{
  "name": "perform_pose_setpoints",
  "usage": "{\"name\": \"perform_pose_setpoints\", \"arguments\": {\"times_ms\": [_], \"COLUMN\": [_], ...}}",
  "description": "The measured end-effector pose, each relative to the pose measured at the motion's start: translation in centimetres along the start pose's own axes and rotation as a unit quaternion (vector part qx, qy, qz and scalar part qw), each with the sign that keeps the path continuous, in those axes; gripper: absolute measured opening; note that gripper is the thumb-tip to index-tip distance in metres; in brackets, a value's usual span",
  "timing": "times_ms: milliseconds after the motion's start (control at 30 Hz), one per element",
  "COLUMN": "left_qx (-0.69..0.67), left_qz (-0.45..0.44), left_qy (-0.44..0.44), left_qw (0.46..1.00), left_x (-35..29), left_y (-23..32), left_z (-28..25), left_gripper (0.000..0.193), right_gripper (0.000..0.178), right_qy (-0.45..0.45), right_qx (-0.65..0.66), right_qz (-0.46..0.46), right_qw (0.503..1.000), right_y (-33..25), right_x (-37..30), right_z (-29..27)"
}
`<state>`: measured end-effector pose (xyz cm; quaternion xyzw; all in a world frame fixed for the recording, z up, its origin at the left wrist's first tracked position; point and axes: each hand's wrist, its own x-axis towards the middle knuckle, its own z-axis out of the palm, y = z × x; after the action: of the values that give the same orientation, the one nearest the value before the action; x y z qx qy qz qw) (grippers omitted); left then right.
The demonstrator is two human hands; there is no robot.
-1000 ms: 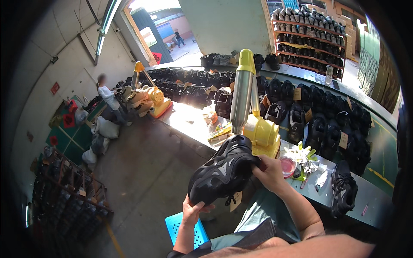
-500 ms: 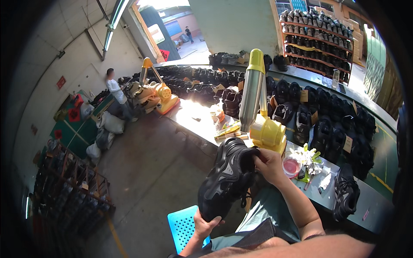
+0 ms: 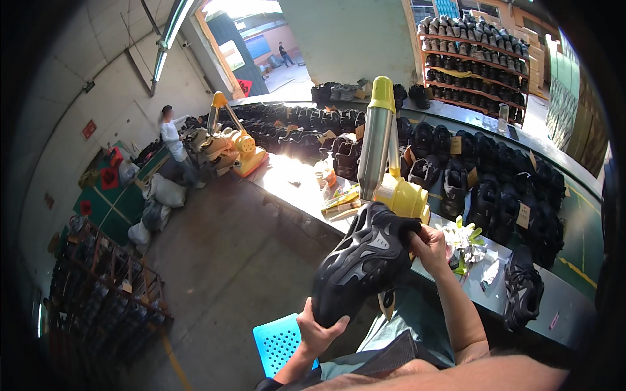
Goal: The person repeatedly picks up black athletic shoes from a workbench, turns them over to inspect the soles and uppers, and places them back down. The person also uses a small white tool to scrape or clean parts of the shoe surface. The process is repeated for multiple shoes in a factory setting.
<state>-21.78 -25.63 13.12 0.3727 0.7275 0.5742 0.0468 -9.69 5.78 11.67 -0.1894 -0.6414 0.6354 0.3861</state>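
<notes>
Between my hands I hold a black sneaker [image 3: 358,264] with grey side panels, tilted so that one side of it faces up. My left hand [image 3: 321,329] grips its lower end, thumb lying on the black surface. At the collar, my right hand [image 3: 429,249] pinches the edge of the opening. The sneaker's upper part sits just below the metal tube of a yellow hot-air blower [image 3: 377,146]; from here I cannot tell whether they touch. A tan tag [image 3: 387,303] hangs beneath the shoe.
Another black sneaker [image 3: 523,290] lies on the metal bench [image 3: 564,319] at right, near crumpled gloves [image 3: 464,240]. Rows of black shoes [image 3: 482,176] fill the bench behind. A second yellow blower [image 3: 240,144] stands farther left, by a person in white [image 3: 173,138]. A blue perforated stool [image 3: 277,345] is below my left hand.
The sneaker has turned to show more of its side, and its collar end has moved right with my right hand. My left hand has shifted slightly right.
</notes>
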Motion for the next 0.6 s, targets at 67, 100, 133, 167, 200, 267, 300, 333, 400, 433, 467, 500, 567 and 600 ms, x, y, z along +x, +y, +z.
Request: {"name": "perform_pose_setpoints", "arguments": {"times_ms": [67,100,133,167,200,267,300,333,400,433,467,500,567,600], "left_qx": [0.007,0.011,-0.008,-0.028,-0.046,-0.101,-0.128,-0.190,-0.208,-0.217,-0.211,-0.207,-0.200,-0.189], "left_qz": [0.001,0.002,-0.007,-0.016,-0.026,-0.096,-0.132,-0.172,-0.189,-0.199,-0.209,-0.205,-0.197,-0.200], "left_qy": [-0.012,-0.018,-0.022,-0.026,-0.028,-0.041,-0.046,-0.058,-0.074,-0.080,-0.084,-0.089,-0.099,-0.127], "left_qw": [1.000,1.000,1.000,0.999,0.998,0.989,0.982,0.965,0.957,0.952,0.951,0.952,0.955,0.953], "left_x": [0.6,0.8,0.8,0.6,0.2,-1.0,-1.8,-2.7,-4.2,-5.1,-5.9,-6.4,-7.3,-7.7], "left_y": [0.4,0.5,0.3,-0.3,-1.0,-2.9,-4.2,-5.5,-7.7,-8.1,-8.4,-8.5,-8.6,-8.8], "left_z": [0.2,0.4,0.4,0.2,-0.1,-0.4,-0.6,-0.3,0.5,0.8,1.0,1.4,2.0,1.8], "left_gripper": [0.059,0.059,0.060,0.061,0.063,0.066,0.068,0.072,0.073,0.073,0.074,0.075,0.077,0.076], "right_gripper": [0.018,0.018,0.018,0.018,0.018,0.022,0.026,0.030,0.046,0.048,0.049,0.050,0.046,0.044], "right_qy": [0.010,0.015,0.020,0.021,0.020,0.018,0.007,-0.003,-0.034,-0.054,-0.074,-0.092,-0.090,-0.092], "right_qx": [-0.005,-0.007,-0.003,-0.011,-0.017,-0.069,-0.096,-0.124,-0.199,-0.174,-0.149,-0.125,-0.152,-0.162], "right_qz": [-0.006,-0.010,-0.003,-0.006,-0.008,-0.017,-0.011,-0.005,-0.023,0.006,0.035,0.063,-0.008,-0.022], "right_qw": [1.000,1.000,1.000,1.000,1.000,0.997,0.995,0.992,0.979,0.983,0.985,0.986,0.984,0.982], "right_y": [0.6,0.5,0.4,0.3,-0.5,-1.6,-2.1,-2.7,-3.9,-4.8,-5.7,-6.3,-4.3,-3.8], "right_x": [0.1,0.1,0.0,-0.1,-0.4,-0.8,-1.0,-1.3,-2.2,-2.5,-2.8,-3.0,-2.7,-2.4], "right_z": [-0.7,-0.9,-0.7,-0.4,0.3,1.2,1.7,2.3,3.3,3.8,4.2,4.4,4.0,4.0]}}
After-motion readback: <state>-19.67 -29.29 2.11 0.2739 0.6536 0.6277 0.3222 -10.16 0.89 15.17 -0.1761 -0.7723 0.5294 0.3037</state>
